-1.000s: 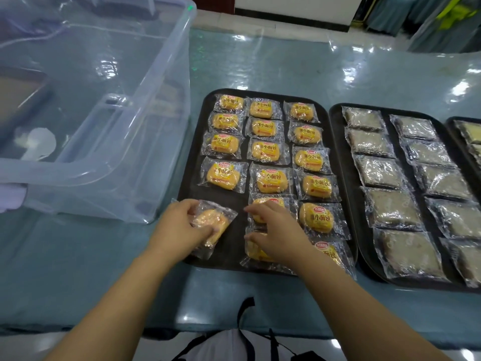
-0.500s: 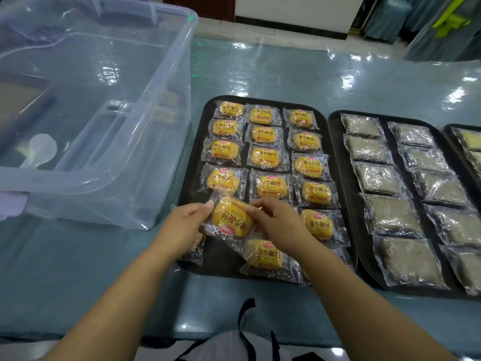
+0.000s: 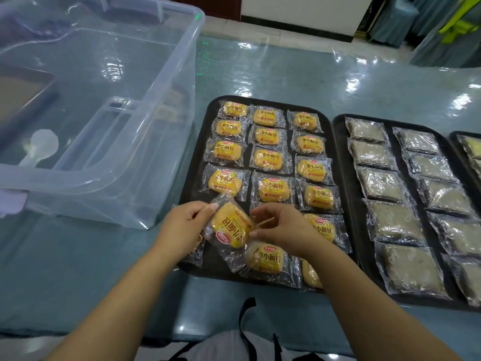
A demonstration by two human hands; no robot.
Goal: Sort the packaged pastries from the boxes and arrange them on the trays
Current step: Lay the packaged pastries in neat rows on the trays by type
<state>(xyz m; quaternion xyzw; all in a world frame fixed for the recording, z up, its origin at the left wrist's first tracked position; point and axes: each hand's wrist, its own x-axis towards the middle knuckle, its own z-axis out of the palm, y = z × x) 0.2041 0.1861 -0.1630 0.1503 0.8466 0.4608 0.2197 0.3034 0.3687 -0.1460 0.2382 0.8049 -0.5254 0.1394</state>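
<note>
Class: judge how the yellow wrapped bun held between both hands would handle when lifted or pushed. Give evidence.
Probably light: the left hand and right hand hold the yellow wrapped bun with just their fingers. Its glossy, crinkled film looks slippery and floppy at the edges. Being flattish, it would likely slide when pushed, not roll.

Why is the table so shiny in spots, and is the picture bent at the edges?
Head view: white glare patches dot the glossy table and glint off the grey packets; same head view, the wide lens bows the rim of the clear tub and stretches the forearms; the held yellow bun packet is sharp enough to read its print.
</note>
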